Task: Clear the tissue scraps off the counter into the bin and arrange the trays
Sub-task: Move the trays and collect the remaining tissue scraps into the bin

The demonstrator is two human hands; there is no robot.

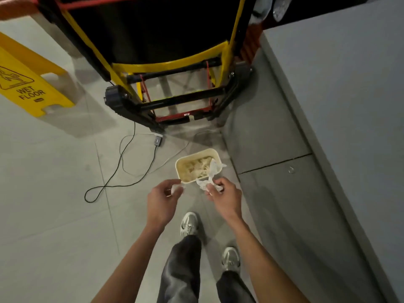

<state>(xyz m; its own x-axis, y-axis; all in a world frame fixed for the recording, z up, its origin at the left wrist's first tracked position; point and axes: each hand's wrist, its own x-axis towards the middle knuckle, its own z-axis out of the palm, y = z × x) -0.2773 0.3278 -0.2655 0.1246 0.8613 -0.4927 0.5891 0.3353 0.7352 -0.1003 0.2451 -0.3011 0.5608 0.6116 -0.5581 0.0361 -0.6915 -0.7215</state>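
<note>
Right hand (225, 197) pinching a crumpled white tissue scrap (213, 169), fingers curled round it, held over the near rim of the bin (196, 154); scrap's loose end hanging across the bin's opening. Left hand (162, 200) pinching a smaller tissue bit (176, 189) between thumb and fingertips, just beside the bin's near-left corner. Bin cream, rectangular, standing on the floor (54, 204) just beside the base of the grey worktop (338, 84); part-filled with pale tissue scraps. Beyond it, black-and-yellow cart (175, 99) on the floor; black cable (122, 162) looped left of the bin; yellow wet-floor sign (28, 84) at far left; two white shoes (189, 223) below the hands.
</note>
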